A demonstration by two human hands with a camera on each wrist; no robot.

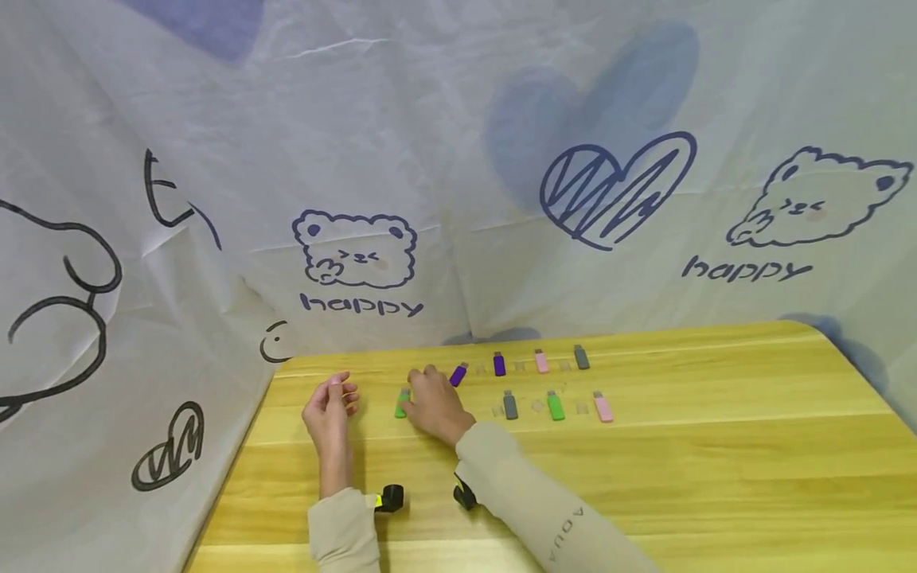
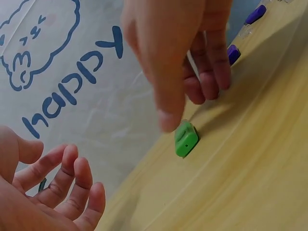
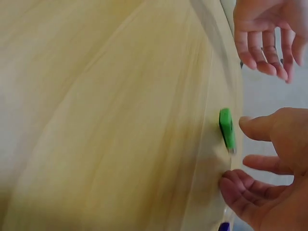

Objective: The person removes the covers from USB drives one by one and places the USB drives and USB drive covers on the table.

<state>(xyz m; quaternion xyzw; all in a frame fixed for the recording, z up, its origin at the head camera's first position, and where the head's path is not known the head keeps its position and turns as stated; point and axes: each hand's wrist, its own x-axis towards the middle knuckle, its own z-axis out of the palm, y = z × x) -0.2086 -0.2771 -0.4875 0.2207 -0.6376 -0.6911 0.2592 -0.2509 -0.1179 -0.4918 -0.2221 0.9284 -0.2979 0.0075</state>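
Note:
A green USB stick [image 1: 402,404] lies on the wooden table with its metal plug pointing toward the back. Right beside it, my right hand [image 1: 437,404] reaches over the table, palm down; in the right wrist view its thumb [image 3: 257,128] is near the green stick [image 3: 226,127], and nothing is between its fingers. A tilted purple USB stick [image 1: 458,375] lies just past that hand's fingers. My left hand [image 1: 331,410] hovers at the left, fingers loosely bent and holding nothing; the left wrist view shows its fingers [image 2: 72,185] apart from the green stick [image 2: 186,139].
Further right lie a purple stick [image 1: 499,364], two pink ones [image 1: 541,361], two grey ones [image 1: 510,405] and another green one [image 1: 556,406], in two rows. Small clear pieces [image 1: 538,406] lie between them. A white cloth with drawings [image 1: 458,263] hangs behind the table.

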